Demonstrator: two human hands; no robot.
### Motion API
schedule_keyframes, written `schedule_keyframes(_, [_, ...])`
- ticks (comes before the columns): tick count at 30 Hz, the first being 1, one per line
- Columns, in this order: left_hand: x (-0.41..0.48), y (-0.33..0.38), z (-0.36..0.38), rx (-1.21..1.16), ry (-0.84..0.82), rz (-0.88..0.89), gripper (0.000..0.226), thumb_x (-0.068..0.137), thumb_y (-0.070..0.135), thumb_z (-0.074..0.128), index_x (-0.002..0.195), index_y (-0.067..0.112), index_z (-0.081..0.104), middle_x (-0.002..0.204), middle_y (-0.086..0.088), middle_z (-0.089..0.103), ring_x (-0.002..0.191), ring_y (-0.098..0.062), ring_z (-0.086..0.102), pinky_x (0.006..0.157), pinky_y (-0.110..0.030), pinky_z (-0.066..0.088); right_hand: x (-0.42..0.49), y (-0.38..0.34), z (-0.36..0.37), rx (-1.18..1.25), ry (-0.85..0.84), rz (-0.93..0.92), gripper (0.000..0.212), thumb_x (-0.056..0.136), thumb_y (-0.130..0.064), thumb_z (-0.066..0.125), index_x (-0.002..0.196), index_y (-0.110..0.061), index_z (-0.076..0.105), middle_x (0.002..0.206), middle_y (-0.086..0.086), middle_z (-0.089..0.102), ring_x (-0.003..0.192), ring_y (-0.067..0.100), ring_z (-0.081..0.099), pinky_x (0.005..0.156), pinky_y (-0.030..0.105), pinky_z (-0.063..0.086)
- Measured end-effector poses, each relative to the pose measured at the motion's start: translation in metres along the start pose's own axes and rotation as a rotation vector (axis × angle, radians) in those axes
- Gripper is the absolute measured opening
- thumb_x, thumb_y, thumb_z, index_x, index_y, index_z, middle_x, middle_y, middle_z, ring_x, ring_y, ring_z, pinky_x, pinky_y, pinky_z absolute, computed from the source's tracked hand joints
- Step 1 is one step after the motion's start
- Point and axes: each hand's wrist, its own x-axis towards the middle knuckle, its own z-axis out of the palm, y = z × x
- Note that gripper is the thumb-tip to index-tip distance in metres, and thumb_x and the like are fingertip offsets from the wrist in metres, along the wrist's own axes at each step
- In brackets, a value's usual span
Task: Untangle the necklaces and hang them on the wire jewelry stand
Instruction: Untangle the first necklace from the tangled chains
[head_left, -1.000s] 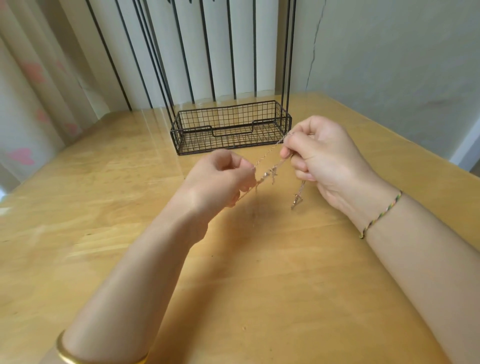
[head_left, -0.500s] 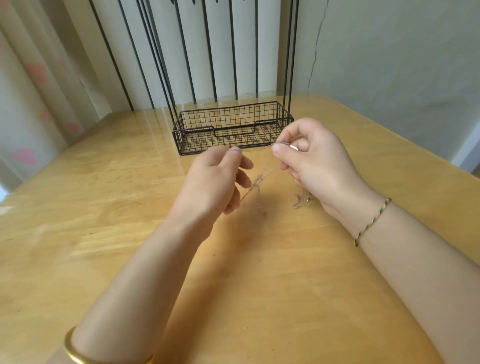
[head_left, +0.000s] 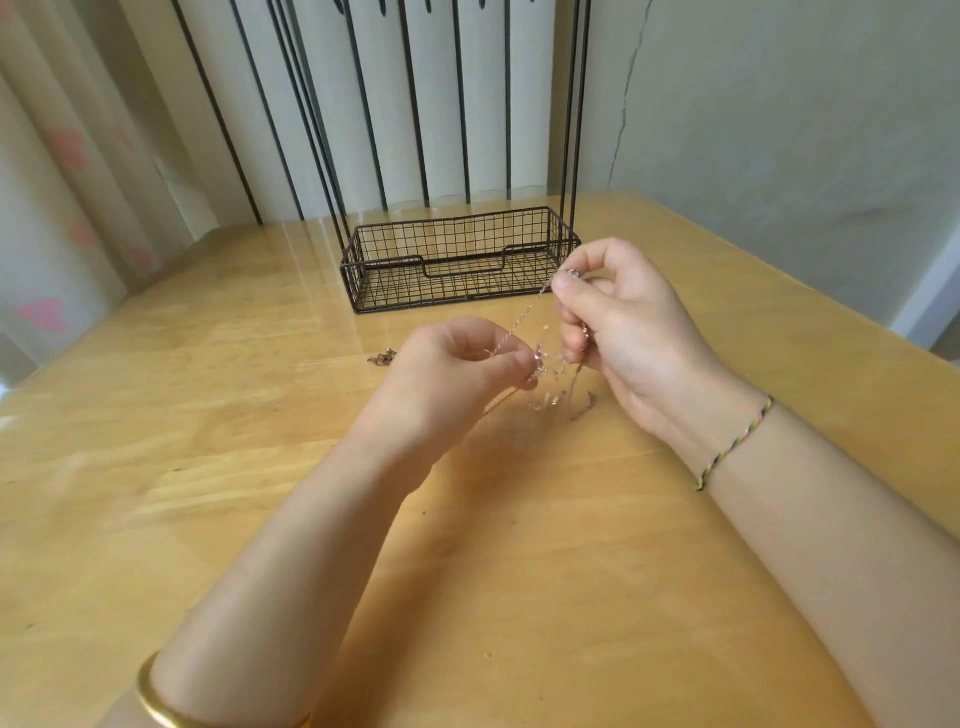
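— Where does the view look from?
— From the person's head, above the near edge of the wooden table (head_left: 156, 467). It faces forward and down.
— How near is it?
— Close. The left hand (head_left: 447, 384) and right hand (head_left: 634, 332) sit mid-picture. The wire stand (head_left: 457, 260) is farther off, by the far wall (head_left: 779, 130), and its top is cut off.

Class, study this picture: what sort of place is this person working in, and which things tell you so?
Probably a room in a home: a varnished wooden table by a cracked painted wall, a pale curtain with pink shapes on the left, and a wire jewelry stand on the table.
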Motion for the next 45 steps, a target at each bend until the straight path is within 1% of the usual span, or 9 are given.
schedule_keyframes(9, [0.005,-0.003,-0.005,0.048,0.162,0.001,0.024,0.097,0.021,0.049,0.080,0.015,0.064,0.079,-0.001,0.071,0.029,-0.001,0.035,0.034,-0.011,0.028,-0.002,-0.001,-0.002,-0.022,-0.053,0.000,0.010,0.093,-0.004,0.051,0.088,-0.012,0.048,0.063,0.004,0.062,0.036,0.010,0.027,0.039,0.021,0.023])
schedule_keyframes(17, [0.000,-0.001,0.001,0.056,-0.030,-0.006,0.015,0.088,0.021,0.065,0.089,0.006,0.069,0.077,-0.003,0.069,0.033,0.002,0.039,0.035,-0.008,0.028,-0.003,0.000,-0.004,-0.130,-0.029,-0.167,0.014,0.092,-0.004,0.053,0.084,-0.015,0.047,0.076,0.005,0.071,0.035,0.011,0.033,0.039,0.020,0.031])
schedule_keyframes(23, [0.005,-0.009,0.001,0.298,0.033,0.009,0.013,0.081,0.017,0.069,0.068,0.017,0.067,0.061,0.007,0.067,0.056,-0.008,0.054,0.058,-0.019,0.045,0.001,0.003,-0.006,-0.463,0.092,-0.313,0.011,0.088,-0.011,0.057,0.084,-0.021,0.052,0.070,0.001,0.059,0.056,0.005,0.047,0.052,0.019,0.033])
schedule_keyframes(27, [0.005,-0.011,-0.001,0.606,0.093,-0.018,0.009,0.075,0.024,0.067,0.067,0.025,0.066,0.071,0.008,0.069,0.074,-0.019,0.063,0.072,-0.036,0.055,-0.001,0.006,-0.003,-0.504,0.073,-0.247,0.012,0.090,-0.016,0.050,0.084,-0.025,0.048,0.056,-0.003,0.063,0.046,0.002,0.047,0.052,0.028,0.034])
schedule_keyframes(29, [0.002,-0.009,-0.002,0.728,0.082,-0.037,0.008,0.077,0.025,0.066,0.070,0.027,0.065,0.080,0.008,0.068,0.081,-0.019,0.063,0.074,-0.036,0.055,0.000,0.005,-0.004,-0.521,0.091,-0.252,0.011,0.091,-0.017,0.048,0.086,-0.026,0.046,0.056,-0.006,0.065,0.056,0.006,0.058,0.057,0.035,0.043])
schedule_keyframes(31, [0.001,-0.010,-0.003,0.761,0.083,-0.040,0.007,0.077,0.023,0.065,0.071,0.026,0.064,0.082,0.007,0.068,0.082,-0.019,0.062,0.074,-0.035,0.055,0.001,0.002,-0.007,-0.525,0.104,-0.252,0.008,0.093,-0.018,0.046,0.089,-0.025,0.045,0.060,-0.007,0.068,0.066,0.010,0.064,0.065,0.036,0.049])
schedule_keyframes(35, [0.002,-0.004,-0.006,0.468,0.056,-0.087,0.008,0.077,0.016,0.062,0.071,0.018,0.067,0.066,0.001,0.069,0.060,-0.013,0.064,0.058,-0.024,0.056,0.001,-0.002,-0.011,-0.488,0.040,-0.226,0.006,0.093,-0.014,0.049,0.089,-0.019,0.047,0.075,-0.002,0.071,0.038,0.003,0.040,0.043,0.020,0.034])
schedule_keyframes(38, [-0.001,0.007,-0.008,0.297,-0.022,-0.135,0.013,0.083,0.014,0.060,0.076,0.009,0.070,0.061,-0.001,0.067,0.038,-0.007,0.047,0.039,-0.012,0.038,0.001,-0.006,-0.011,-0.435,-0.010,-0.215,0.016,0.090,-0.012,0.058,0.078,-0.021,0.051,0.082,0.005,0.065,0.036,0.003,0.038,0.040,0.020,0.035])
schedule_keyframes(45, [-0.001,0.006,-0.006,0.265,0.006,-0.078,0.022,0.081,0.029,0.071,0.101,0.023,0.068,0.105,0.004,0.067,0.100,-0.011,0.061,0.085,-0.027,0.049,-0.004,-0.016,-0.009,-0.316,-0.160,-0.162,0.005,0.085,-0.008,0.064,0.084,-0.009,0.059,0.066,0.008,0.054,0.039,0.013,0.045,0.036,0.010,0.030])
